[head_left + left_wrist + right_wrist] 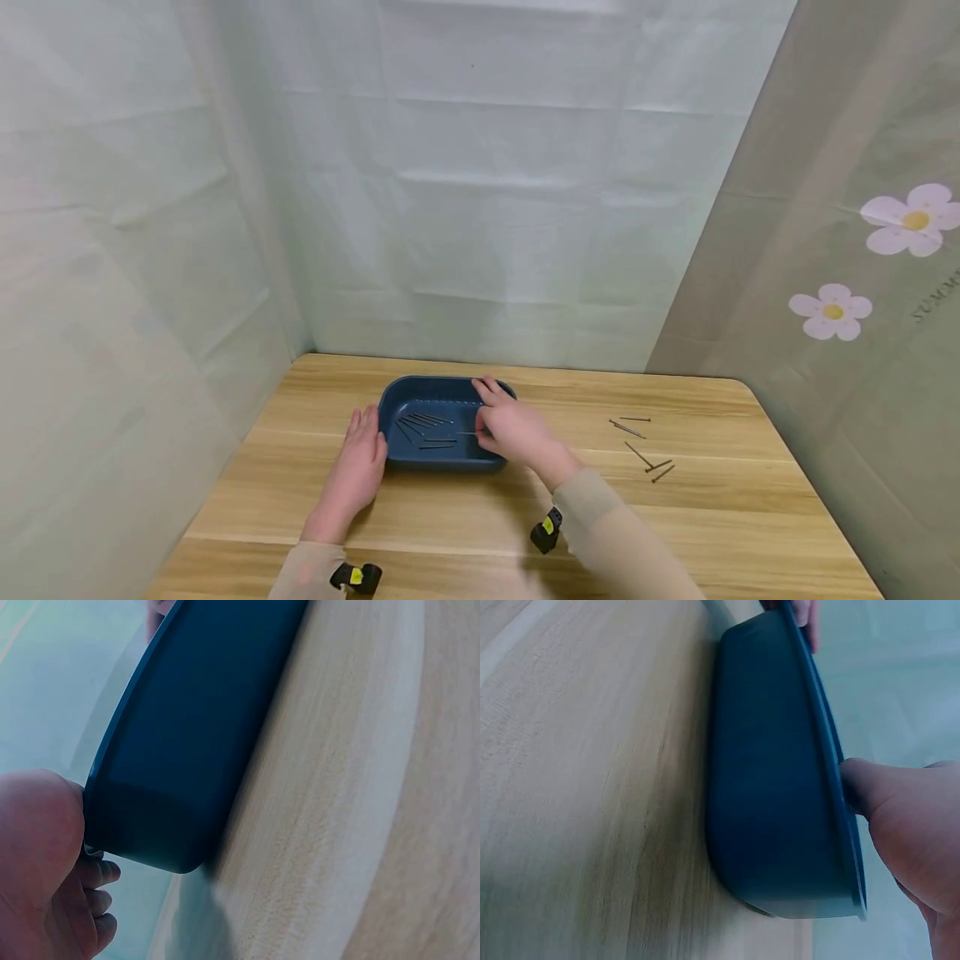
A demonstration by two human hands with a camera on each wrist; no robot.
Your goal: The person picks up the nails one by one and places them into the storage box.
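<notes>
A dark blue tray stands on the wooden table, with several thin nails lying inside it. My left hand lies flat on the table, fingers straight, its side touching the tray's left end. My right hand reaches over the tray's right end and pinches a nail that points left above the tray floor. In the left wrist view the left hand meets the tray at its corner. In the right wrist view the thumb of my right hand crosses the rim of the tray.
Several loose nails lie scattered on the table right of the tray. Pale curtains close in the back and left; a flowered curtain hangs at the right. Black and yellow wrist cameras sit on both sleeves.
</notes>
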